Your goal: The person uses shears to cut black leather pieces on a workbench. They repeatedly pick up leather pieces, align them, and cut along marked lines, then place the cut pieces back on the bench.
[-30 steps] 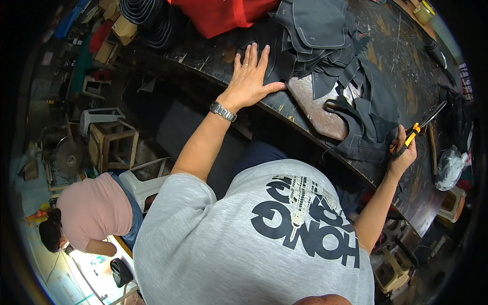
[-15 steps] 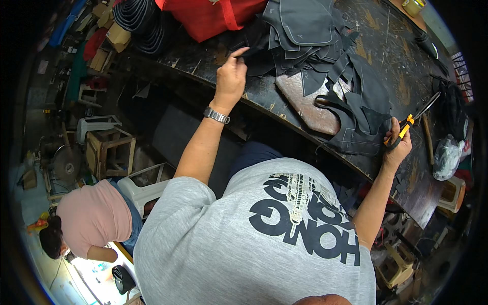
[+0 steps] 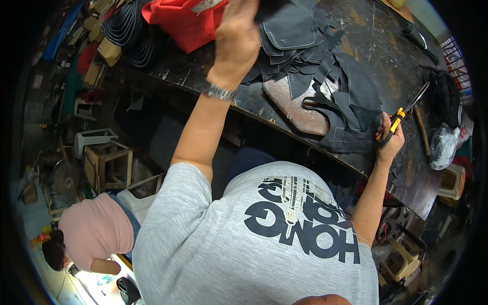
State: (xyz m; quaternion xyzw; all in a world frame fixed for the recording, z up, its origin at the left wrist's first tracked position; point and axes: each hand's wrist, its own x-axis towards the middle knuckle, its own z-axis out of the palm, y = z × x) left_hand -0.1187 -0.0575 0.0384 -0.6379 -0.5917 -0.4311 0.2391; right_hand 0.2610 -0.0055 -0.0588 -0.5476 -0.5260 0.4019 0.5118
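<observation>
In my right hand (image 3: 391, 141), over the table's near right part, a pair of scissors (image 3: 395, 122) with yellow and black handles is gripped, its blades pointing away. My left hand (image 3: 237, 48) is raised in front of the red bag, blurred by motion, its fingertips out of sight at the top edge. A dark blurred patch shows beside it; whether the hand holds it I cannot tell. A pile of black cut pieces (image 3: 291, 33) with pale outlines lies to its right. More black pieces (image 3: 353, 84) drape over a brownish, shiny slab (image 3: 287, 104) toward the near edge.
The dark worn table (image 3: 178, 76) carries a red bag (image 3: 185, 25) and black rolled material (image 3: 127, 30) at left. A stick (image 3: 422, 129) and a clear plastic bag (image 3: 443, 147) lie at right. Stools (image 3: 108, 162) and a person in pink (image 3: 96, 231) are at lower left.
My left hand has risen from the table edge, up and toward the camera, and looks larger. The right hand still grips the scissors. The whole view has shifted slightly.
</observation>
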